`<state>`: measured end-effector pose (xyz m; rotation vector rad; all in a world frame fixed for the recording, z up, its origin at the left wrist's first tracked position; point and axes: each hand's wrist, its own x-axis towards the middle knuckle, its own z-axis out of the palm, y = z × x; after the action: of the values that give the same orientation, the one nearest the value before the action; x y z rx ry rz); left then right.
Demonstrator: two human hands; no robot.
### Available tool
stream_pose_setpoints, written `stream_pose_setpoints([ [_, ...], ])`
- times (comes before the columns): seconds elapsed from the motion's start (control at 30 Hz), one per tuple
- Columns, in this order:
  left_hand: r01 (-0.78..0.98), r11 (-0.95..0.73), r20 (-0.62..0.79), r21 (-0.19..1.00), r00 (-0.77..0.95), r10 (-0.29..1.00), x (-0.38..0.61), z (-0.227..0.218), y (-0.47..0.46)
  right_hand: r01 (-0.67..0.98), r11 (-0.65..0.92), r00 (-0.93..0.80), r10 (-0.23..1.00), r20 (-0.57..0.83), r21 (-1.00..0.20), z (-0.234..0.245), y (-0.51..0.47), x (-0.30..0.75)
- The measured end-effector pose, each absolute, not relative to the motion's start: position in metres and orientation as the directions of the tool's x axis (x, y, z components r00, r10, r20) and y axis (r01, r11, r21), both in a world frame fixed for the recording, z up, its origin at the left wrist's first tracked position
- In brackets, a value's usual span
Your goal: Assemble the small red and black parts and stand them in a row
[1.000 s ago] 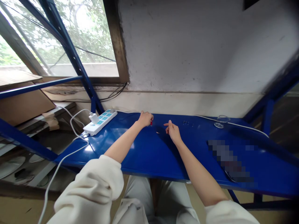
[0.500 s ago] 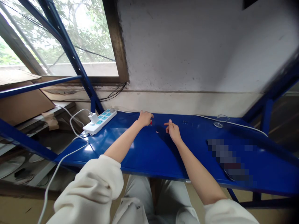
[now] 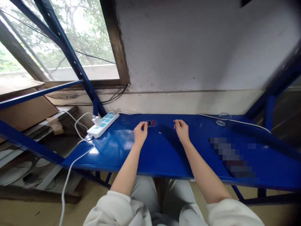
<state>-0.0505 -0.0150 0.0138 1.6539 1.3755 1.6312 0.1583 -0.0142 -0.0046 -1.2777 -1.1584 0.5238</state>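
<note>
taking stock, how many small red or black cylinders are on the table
2 visible: a black cylinder just right of the left hand, and a red cylinder right of that; more may be hidden behind the left hand.

Daylight comes through the window [image 3: 91, 37], where the outside is overexposed. The blue table [image 3: 162, 157] carries white glare and a soft shadow. Edges look stretched, right corners are dark, one patch [image 3: 232, 157] is pixelated.

Glossy blue bench [image 3: 160, 157], painted metal by its look, reflecting daylight; small red cylinder [image 3: 153, 122] smooth-looking, material unclear; power strip [image 3: 103, 126] smooth white plastic; sleeves [image 3: 110, 207] soft matt cloth; wall [image 3: 192, 50] matt, scuffed; box [image 3: 35, 106] plain matt cardboard; clear round container [image 3: 224, 117] shiny
</note>
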Motion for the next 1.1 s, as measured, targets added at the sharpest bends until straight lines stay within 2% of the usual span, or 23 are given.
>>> stream_pose_setpoints([
  [0.2,0.15,-0.268,0.303,0.952,-0.323,0.897,-0.063,-0.003,-0.004,0.237,0.252,0.452,0.826,0.336,-0.938,-0.009,-0.029,0.17],
  [0.37,-0.024,-0.153,0.131,0.988,-0.395,0.909,-0.063,-0.014,0.004,0.267,0.206,0.432,0.848,0.308,-0.941,-0.01,-0.041,0.171],
  [0.77,0.007,-0.175,0.16,0.985,-0.444,0.882,-0.064,-0.018,0.006,0.595,0.206,0.303,0.838,0.454,-0.777,-0.024,-0.033,0.175],
  [1.1,0.042,-0.192,0.189,0.981,-0.462,0.867,-0.066,-0.023,0.008,0.659,0.197,0.272,0.837,0.474,-0.726,-0.027,-0.027,0.177],
])
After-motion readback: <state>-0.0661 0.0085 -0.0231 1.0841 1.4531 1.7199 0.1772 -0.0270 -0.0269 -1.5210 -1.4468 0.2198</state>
